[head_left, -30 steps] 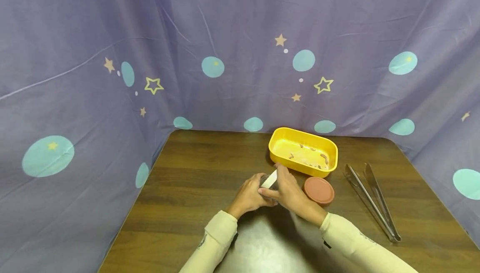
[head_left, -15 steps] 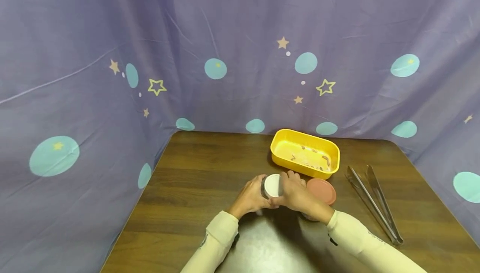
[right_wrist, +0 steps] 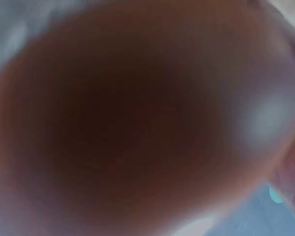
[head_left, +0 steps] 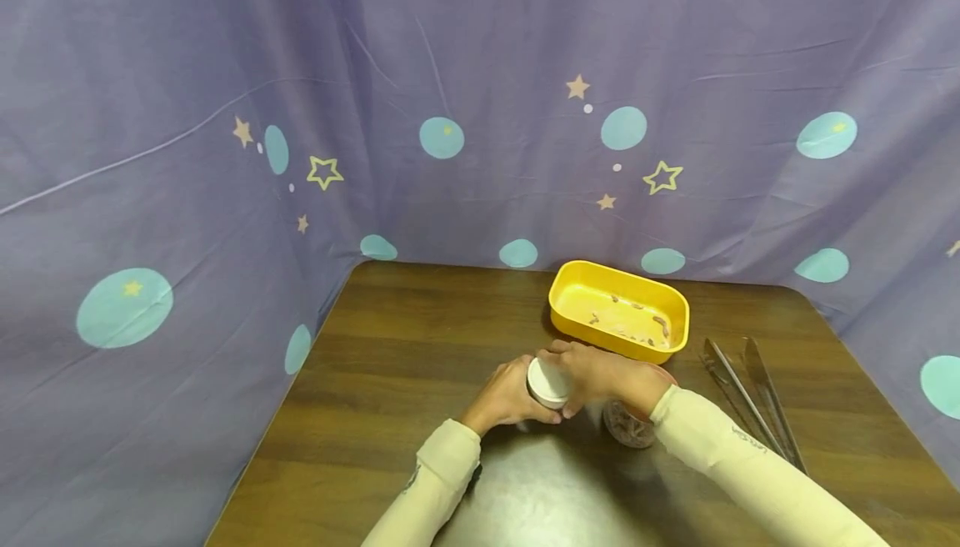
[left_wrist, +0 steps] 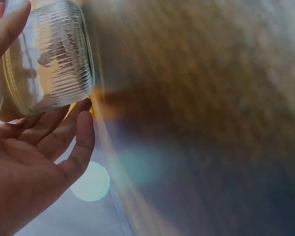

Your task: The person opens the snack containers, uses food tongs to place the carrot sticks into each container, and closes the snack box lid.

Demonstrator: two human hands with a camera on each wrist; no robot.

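Observation:
A clear ribbed jar (left_wrist: 66, 54) with a white lid (head_left: 547, 382) is held between both hands over the table's middle. My left hand (head_left: 508, 397) grips the jar's side; in the left wrist view the thumb lies on one side and the fingers on the other. My right hand (head_left: 592, 373) holds the lid at its right edge, fingers and thumb on opposite sides of the rim. Under the right wrist stands a second clear jar (head_left: 628, 426), its reddish-brown lid mostly hidden by the forearm. A large blurred brown round shape (right_wrist: 123, 118) fills the right wrist view.
Behind the hands sits a yellow rectangular tray (head_left: 566, 323) with small brown bits on its floor. Metal tongs (head_left: 750, 397) lie spread on the right, partly behind the right sleeve. The wooden table (head_left: 420, 322) ends at a patterned purple curtain (head_left: 480, 72).
The jar has turned from tilted, lid edge-on, to lid facing up. My right hand has twisted round the lid, and its forearm now covers the brown lid. The whole view has shifted slightly.

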